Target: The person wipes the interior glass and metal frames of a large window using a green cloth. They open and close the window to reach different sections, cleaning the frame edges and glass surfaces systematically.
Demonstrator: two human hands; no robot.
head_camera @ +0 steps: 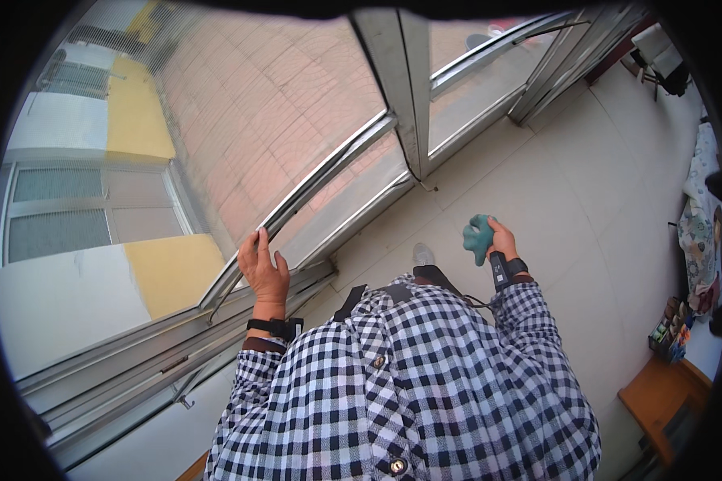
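Observation:
At the left, my left hand (265,267) rests its fingertips on the metal rail (313,192) of a glazed door or window frame, its fingers a little apart and nothing held. Farther right, over the tiled floor, my right hand (503,238) grips a crumpled green cloth (479,238), which sticks out to the left of the fingers. Large panes (246,120) show paving and a white and yellow wall outside. A thick metal post (404,78) stands between the left-hand panes and those at the upper right.
Pale floor tiles (553,198) run along the frame's foot. A wooden table (662,391) and a box of small items (669,330) are at the lower right. Above them lies patterned fabric (698,240). A chair (656,60) stands at the far upper right. A metal window stay (183,391) sits at lower left.

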